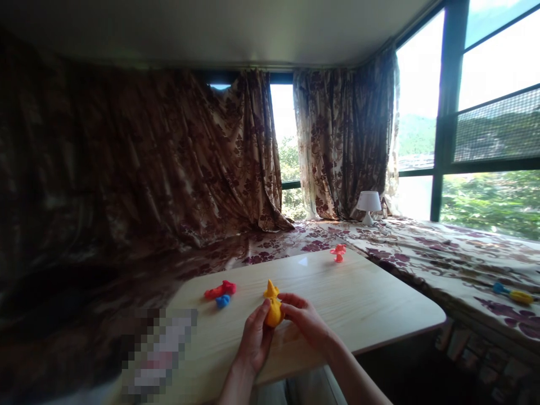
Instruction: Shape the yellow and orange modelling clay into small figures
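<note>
Yellow pear-shaped lump (275, 315) with a pointed top, held between left hand (255, 332) and right hand (307, 320).
Both curl partly closed on its opposite sides, over a pale wood-grained surface (379, 304). Leftward beyond the left hand lie a knobbly red lump (221, 289) and a small blue lump (223, 301); well past the right hand stands a coral-pink shape (338, 253).

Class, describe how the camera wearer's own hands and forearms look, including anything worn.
The left hand and right hand are gloveless; no sleeve, watch or bracelet shows on the bare forearms. Whether there are rings cannot be told.
</note>
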